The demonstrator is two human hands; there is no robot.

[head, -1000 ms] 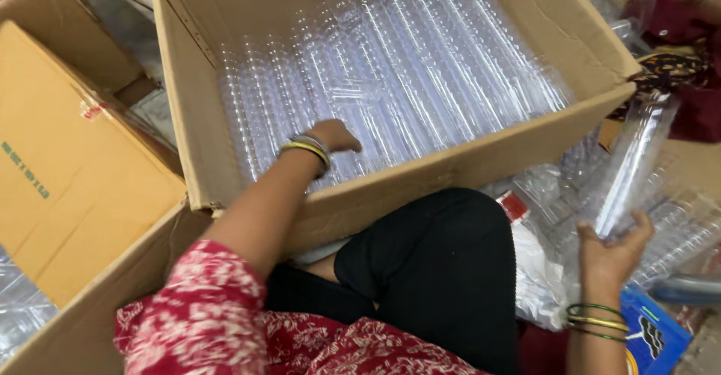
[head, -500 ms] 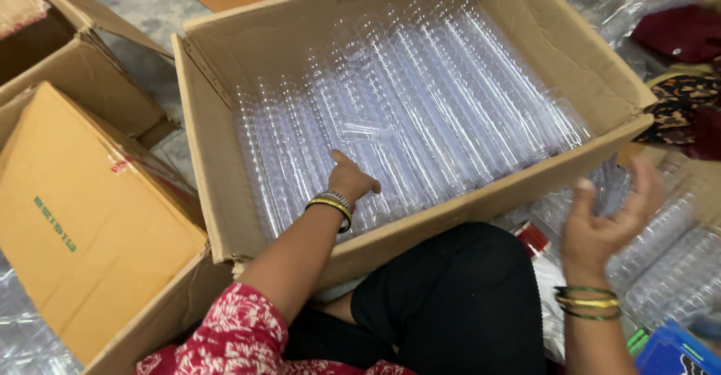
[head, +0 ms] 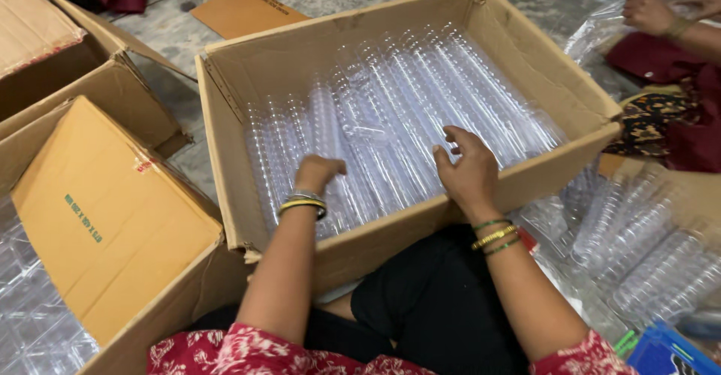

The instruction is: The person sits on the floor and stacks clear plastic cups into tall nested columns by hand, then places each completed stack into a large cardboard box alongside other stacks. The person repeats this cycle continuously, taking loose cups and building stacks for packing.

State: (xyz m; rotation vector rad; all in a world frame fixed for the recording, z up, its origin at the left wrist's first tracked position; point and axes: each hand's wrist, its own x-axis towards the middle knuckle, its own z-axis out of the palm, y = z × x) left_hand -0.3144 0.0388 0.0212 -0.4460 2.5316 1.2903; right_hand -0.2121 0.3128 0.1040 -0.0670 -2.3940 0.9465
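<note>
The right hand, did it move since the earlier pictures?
Yes. The right hand came from outside the cardboard box, over its near wall, and now rests on the clear plastic stacks inside.

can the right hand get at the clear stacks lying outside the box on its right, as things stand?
Probably yes. The right hand is inside the cardboard box on the clear plastic stacks; the loose stacks lie open beside that arm, with only the low box wall between.

Clear plastic tubes (head: 398, 131) lie side by side in long ribbed rows, filling the floor of an open brown cardboard box (head: 248, 187), all running front to back.
</note>
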